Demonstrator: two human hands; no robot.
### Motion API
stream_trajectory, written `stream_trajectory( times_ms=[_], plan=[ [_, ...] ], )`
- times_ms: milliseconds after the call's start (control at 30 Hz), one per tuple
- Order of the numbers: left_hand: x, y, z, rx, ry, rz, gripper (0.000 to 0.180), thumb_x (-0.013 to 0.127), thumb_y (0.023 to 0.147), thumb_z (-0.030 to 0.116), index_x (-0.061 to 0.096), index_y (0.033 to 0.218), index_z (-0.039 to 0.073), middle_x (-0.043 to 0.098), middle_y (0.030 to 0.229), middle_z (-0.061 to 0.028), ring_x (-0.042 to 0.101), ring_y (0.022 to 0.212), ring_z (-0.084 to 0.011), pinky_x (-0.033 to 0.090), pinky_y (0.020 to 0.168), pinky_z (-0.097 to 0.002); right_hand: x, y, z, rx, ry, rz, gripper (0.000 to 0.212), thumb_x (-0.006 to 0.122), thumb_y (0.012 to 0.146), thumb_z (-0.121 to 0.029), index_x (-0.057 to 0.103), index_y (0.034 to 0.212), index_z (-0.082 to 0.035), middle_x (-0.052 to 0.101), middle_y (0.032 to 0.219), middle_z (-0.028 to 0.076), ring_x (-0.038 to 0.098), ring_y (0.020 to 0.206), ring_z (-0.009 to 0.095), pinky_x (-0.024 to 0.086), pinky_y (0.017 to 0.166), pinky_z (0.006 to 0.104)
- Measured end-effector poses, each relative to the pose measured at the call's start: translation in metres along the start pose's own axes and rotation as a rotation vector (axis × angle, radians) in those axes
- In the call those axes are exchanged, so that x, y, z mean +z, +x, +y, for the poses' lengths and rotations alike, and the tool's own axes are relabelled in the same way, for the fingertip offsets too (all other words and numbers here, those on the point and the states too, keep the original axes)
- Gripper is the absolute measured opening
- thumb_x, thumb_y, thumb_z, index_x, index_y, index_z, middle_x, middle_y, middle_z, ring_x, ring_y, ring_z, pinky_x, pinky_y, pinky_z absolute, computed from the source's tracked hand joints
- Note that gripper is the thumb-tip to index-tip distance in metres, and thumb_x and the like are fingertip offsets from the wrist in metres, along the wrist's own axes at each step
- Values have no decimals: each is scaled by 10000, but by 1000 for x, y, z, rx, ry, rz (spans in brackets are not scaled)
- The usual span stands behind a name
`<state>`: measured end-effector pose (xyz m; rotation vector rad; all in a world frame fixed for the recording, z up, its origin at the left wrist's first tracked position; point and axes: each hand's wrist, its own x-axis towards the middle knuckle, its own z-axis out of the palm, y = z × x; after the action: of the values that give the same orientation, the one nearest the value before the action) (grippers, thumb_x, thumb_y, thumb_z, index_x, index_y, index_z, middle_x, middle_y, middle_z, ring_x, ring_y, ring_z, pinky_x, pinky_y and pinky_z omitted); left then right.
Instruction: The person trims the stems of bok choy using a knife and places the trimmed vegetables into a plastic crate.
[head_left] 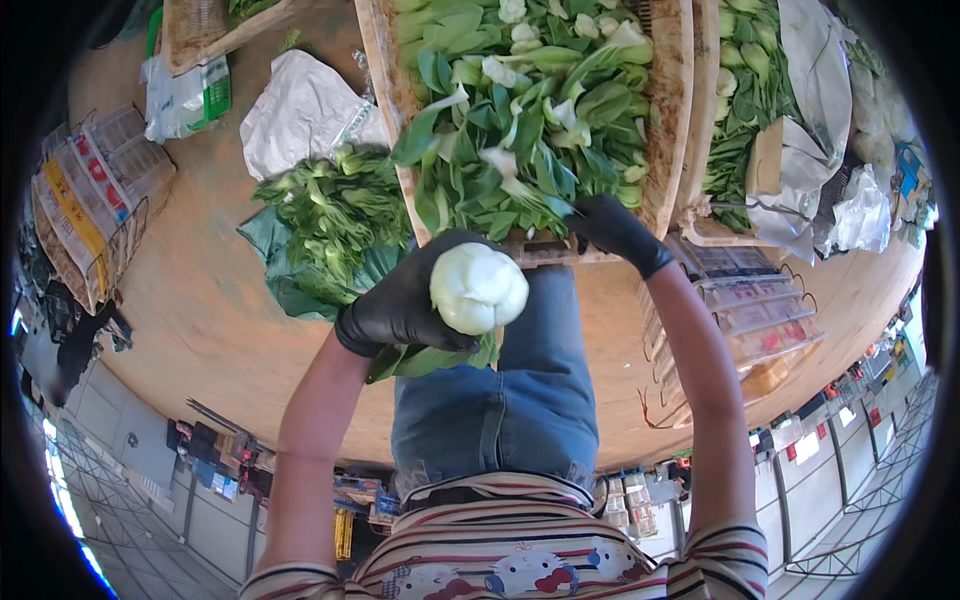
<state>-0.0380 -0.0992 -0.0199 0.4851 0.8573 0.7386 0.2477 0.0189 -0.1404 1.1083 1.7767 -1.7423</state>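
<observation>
My left hand (400,305), in a black glove, is wrapped round a head of bok choy (478,290). Its pale, rounded base faces up and its green leaves hang below the hand. My right hand (612,232), also gloved in black, is at the near edge of a crate (680,120) heaped with loose bok choy (530,130). The right fingers are bent and closed against a pale-stemmed green leaf (535,195). Whether they grip only that leaf, or something else too, is hidden.
Left of the crate, leafy greens (325,215) lie on a dark green bag beside a white sack (300,110). Another crate of bok choy (745,90) stands to the right. Stacked clear bags on wire hooks (755,305) sit near my right forearm. A wire rack (105,190) stands far left.
</observation>
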Motion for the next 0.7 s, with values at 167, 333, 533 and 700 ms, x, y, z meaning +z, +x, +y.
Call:
stream_trajectory(
  times_ms=[167,333,533,700],
  plan=[
    [-74,-22,-63,-62,137,729,628,783,717,105,478,1263,49,604,1084,-61,577,967,-168,483,837,-299,3,-49,54,312,567,263,201,565,908,-180,603,833,2,668,689,76,454,402,69,355,364,221],
    [-247,-150,-153,-357,36,1198,471,663,852,307,543,1185,-4,635,949,-85,603,801,-166,495,754,-312,10,-48,73,328,446,393,180,597,887,-200,609,790,-49,500,532,4,477,425,78,371,399,242],
    [-160,3,-123,206,1437,880,473,670,802,100,497,1224,-24,542,1211,-206,508,1135,-338,379,995,-412,19,-110,110,404,714,773,205,586,906,-199,623,836,-10,635,657,42,479,455,66,397,421,229],
    [50,192,-91,658,1317,-19,313,590,764,43,595,1077,15,597,1082,-149,560,1027,-317,447,917,-401,50,-141,117,293,937,884,185,559,918,-167,626,849,-9,694,782,52,488,481,66,413,454,231]
  ],
)
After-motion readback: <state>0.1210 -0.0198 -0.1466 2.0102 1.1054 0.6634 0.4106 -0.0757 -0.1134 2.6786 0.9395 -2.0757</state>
